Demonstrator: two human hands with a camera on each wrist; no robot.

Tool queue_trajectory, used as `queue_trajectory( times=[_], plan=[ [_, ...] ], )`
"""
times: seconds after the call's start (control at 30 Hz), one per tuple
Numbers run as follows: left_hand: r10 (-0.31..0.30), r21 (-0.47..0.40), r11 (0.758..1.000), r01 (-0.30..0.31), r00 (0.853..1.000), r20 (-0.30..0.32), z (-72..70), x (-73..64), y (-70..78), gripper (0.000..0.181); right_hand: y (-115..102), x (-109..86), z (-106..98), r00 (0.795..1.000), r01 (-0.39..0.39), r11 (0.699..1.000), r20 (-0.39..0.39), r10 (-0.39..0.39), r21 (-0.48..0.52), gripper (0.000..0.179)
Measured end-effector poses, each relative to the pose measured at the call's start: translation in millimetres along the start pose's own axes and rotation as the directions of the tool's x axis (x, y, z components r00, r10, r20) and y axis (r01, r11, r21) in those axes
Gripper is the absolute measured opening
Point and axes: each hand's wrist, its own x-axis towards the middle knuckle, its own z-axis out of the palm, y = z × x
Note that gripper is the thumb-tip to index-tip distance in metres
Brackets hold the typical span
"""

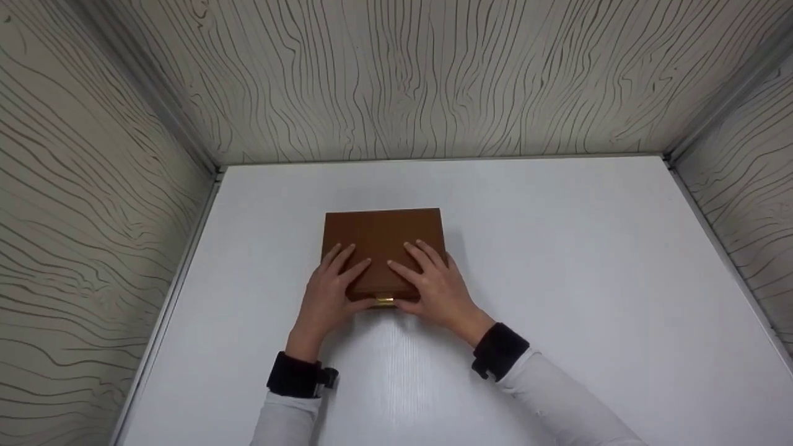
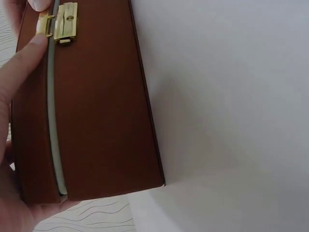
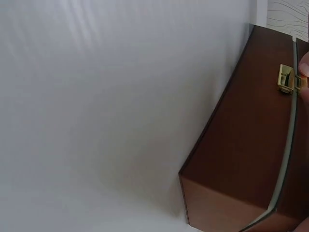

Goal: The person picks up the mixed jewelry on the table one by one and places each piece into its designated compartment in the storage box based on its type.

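A brown box [image 1: 383,238] with a smooth, leather-like surface stands on the white table. My left hand [image 1: 326,292] holds its lid from the left, fingers spread over the top and thumb at the front edge. From the other side, my right hand [image 1: 441,290] grips the lid the same way. Both thumbs meet the upper part of a gold clasp [image 1: 385,301] at the front middle. Its lower gold plate [image 2: 66,21] sits on the box body. Along the seam between lid and body runs a pale strip [image 2: 54,121], seen in both wrist views.
White tabletop [image 1: 588,266] surrounds the box. Wood-patterned panels [image 1: 403,80] rise at the back and along both sides. Black bands [image 1: 500,350] circle both wrists over white sleeves.
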Motion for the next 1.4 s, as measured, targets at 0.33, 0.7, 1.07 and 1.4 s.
queue_trajectory(
  times=[0.33,0.7,1.07,1.4],
  plan=[
    [0.034,0.062,0.998,-0.032,0.999,-0.028,6.0,-0.6,-0.3,0.074,2.0,-2.2,11.0,0.996,0.030,0.998,-0.085,-0.035,-0.053,0.068],
    [0.070,0.089,0.994,-0.065,0.996,-0.054,7.8,-2.9,-1.2,0.073,2.4,-4.5,16.5,0.986,0.059,0.995,-0.151,-0.071,-0.079,0.067],
    [0.048,0.073,0.996,-0.045,0.998,-0.047,10.8,-3.8,-2.8,0.072,2.9,-6.4,20.6,0.986,0.055,0.996,-0.151,-0.066,-0.075,0.070],
    [0.031,0.055,0.998,-0.029,0.999,-0.037,11.5,-5.8,-2.9,0.074,1.6,-7.3,19.9,0.990,0.038,0.997,-0.135,-0.047,-0.065,0.070]
  ],
)
